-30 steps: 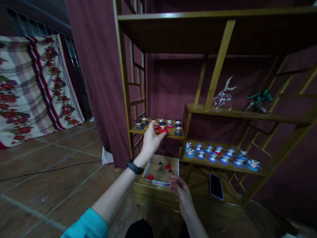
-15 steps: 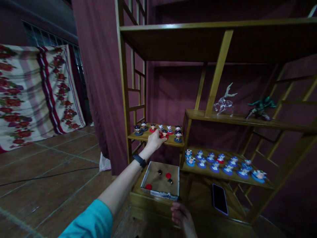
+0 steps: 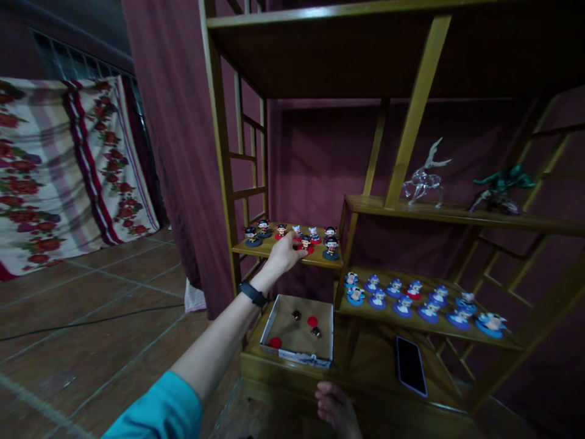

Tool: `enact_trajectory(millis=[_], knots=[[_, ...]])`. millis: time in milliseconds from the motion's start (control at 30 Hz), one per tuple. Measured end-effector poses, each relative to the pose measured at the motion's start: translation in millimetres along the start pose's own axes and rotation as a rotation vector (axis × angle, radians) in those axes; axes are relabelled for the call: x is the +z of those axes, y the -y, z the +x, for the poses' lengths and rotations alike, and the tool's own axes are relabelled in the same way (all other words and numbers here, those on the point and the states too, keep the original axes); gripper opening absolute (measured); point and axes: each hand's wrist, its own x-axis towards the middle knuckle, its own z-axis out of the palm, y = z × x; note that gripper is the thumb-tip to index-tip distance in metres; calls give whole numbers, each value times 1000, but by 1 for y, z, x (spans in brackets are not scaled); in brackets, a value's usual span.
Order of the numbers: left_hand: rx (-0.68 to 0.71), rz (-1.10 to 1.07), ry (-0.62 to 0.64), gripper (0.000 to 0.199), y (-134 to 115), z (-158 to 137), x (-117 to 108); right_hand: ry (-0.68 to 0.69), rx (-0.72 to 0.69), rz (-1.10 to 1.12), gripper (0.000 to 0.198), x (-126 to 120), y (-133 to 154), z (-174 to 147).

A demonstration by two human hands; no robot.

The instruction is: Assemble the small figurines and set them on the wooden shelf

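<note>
My left hand [image 3: 284, 252] reaches over the small left shelf [image 3: 269, 249], its thumb and fingers closed around a dark-haired figurine [image 3: 306, 243] on a red base, at the shelf's front. Other small figurines stand beside it, among them a dark-haired one [image 3: 331, 246] on a grey base to the right and another [image 3: 250, 236] at the left end. My right hand [image 3: 336, 407] hangs low in front of the cabinet, fingers curled together, with nothing seen in it. Below the left hand sits a shallow cardboard box [image 3: 264, 332] holding red discs [image 3: 312, 321] and small dark-topped pieces [image 3: 315, 331].
The lower right shelf [image 3: 388, 317] carries two rows of blue and purple figurines [image 3: 403, 306]. A phone [image 3: 411, 366] lies on the bottom board. Above stand a clear glass deer [image 3: 425, 183] and a green figure [image 3: 503, 189]. A wooden upright [image 3: 418, 110] divides the cabinet.
The camera view has shifted slightly, so the cabinet looks a little nearer. My left hand stays at the red-based figurine, and my right hand stays low. The box's contents look the same.
</note>
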Motion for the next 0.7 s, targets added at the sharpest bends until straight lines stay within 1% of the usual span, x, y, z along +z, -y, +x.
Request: enact_trajectory(millis=[200,333,400,433,500,567,633,700], knots=[[19,-14,19,53,5,-1,2,0,-16,-15,45,3,-4,12],[94,-4,22,57,8,0,3,43,-10,-17,47,6,-2,24],[143,-13,5,58,6,-3,2,73,-21,-16,48,9,0,32],[176,-26,-18,58,5,-7,1,78,-24,-20,48,11,2,37],[249,-69,-106,56,2,-22,-1,63,-28,-36,48,15,5,46],[301,-101,-265,50,3,-45,-2,57,-37,-43,46,18,8,55],[273,-92,-404,42,16,-73,2,60,-48,-43,43,22,13,63],[200,-94,-465,35,44,-98,13,52,-60,-49,38,25,18,69]])
